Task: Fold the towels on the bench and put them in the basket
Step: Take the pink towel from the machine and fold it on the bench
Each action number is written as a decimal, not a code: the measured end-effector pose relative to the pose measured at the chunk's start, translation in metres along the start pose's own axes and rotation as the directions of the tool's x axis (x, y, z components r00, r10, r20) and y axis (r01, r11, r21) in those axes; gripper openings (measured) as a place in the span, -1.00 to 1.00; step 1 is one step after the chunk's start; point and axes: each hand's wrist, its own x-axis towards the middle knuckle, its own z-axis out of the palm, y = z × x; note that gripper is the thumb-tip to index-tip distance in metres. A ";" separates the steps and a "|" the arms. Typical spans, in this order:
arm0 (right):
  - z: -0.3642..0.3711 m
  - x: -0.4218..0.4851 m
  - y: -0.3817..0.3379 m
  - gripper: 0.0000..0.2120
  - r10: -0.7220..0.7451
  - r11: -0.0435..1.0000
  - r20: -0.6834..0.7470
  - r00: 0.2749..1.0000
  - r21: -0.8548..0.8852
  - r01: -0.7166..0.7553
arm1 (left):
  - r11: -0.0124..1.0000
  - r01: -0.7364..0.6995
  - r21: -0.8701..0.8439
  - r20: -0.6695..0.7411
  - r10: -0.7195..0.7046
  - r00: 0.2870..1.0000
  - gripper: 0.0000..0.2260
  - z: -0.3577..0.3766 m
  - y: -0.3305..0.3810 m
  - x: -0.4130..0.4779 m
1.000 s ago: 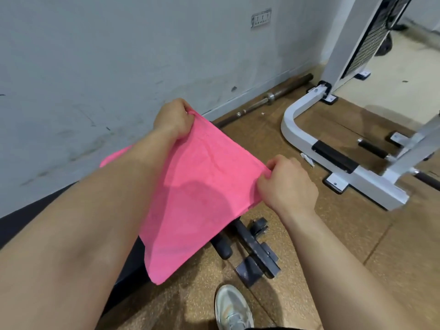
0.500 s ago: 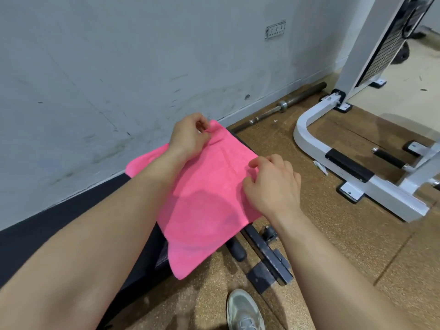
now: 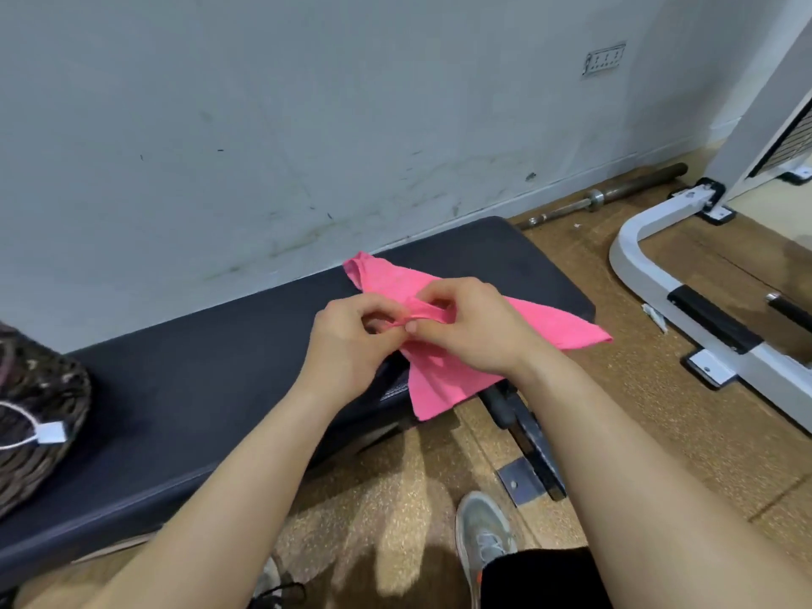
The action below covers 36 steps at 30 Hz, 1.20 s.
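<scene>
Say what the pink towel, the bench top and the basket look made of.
The pink towel: soft matte cloth, likely microfibre; it drapes and creases. The bench top: dark padded vinyl or leather-like cover, faint sheen. The basket: dark woven wicker or rattan, visible strands.

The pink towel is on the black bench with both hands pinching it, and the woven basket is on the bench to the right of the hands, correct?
Not quite. The head view shows the woven basket to the left of the left hand and right hand, not to their right. The rest holds: the pink towel is on the black bench, both hands pinching it.
</scene>
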 end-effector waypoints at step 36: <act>0.017 -0.002 -0.014 -0.83 -0.064 0.955 -0.107 0.992 0.281 0.092 | 0.691 -0.243 0.681 0.259 0.083 0.962 -0.81 -0.064 -0.052 0.000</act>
